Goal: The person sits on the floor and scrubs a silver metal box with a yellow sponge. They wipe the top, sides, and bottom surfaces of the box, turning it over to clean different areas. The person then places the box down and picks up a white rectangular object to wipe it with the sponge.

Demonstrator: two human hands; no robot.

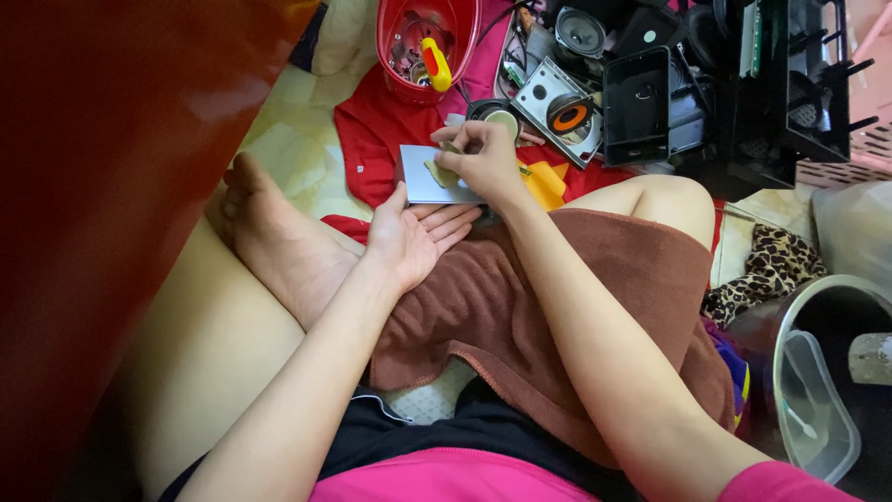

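Two bare hands worked at a thin grey rectangular metal plate [429, 177] over the lap.

The left hand [411, 237] lay palm up and open, fingers spread flat, the plate's near edge resting on its fingertips. The right hand [481, 158] was curled above the plate, fingertips pinched on a small tan scrap [443, 173] that touched the plate's face. A brown towel [520, 297] lay under both wrists. Beyond the right hand stood a red plastic basket [427, 42] and a silver speaker panel with an orange-ringed cone [562, 112].
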